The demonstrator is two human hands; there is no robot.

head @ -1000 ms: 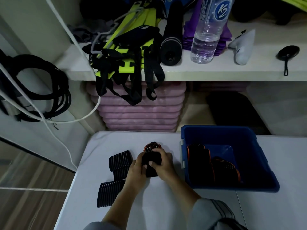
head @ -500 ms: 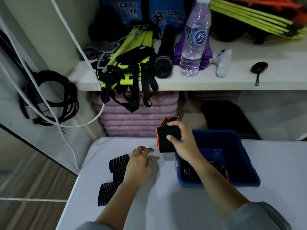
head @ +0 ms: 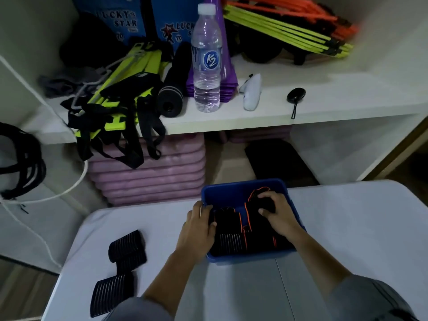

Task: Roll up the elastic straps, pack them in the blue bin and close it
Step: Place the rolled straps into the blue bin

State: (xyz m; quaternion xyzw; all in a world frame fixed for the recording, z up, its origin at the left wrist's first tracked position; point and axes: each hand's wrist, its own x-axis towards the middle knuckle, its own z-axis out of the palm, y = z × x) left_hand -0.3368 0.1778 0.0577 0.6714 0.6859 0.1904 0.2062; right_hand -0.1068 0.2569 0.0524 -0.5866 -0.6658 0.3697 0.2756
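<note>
Dim, cool-toned light throughout; the white shelf [head: 324,98] gets the most of it, palest towards its right end, while the counter [head: 347,228] reads a dull grey-blue; the space beneath the shelf sinks into deep shadow; inside the blue bin [head: 243,258] the black straps [head: 229,238] merge into one dark mass, only their orange edging and pale ribbing showing; soft highlights glint on the water bottle [head: 206,61]; wide-angle distortion bows the shelf's front edge and rounds the counter's far corners; the yellow and orange bars [head: 289,26] at the shelf's right end are smeared by blur; fine detail is soft and grainy.
</note>
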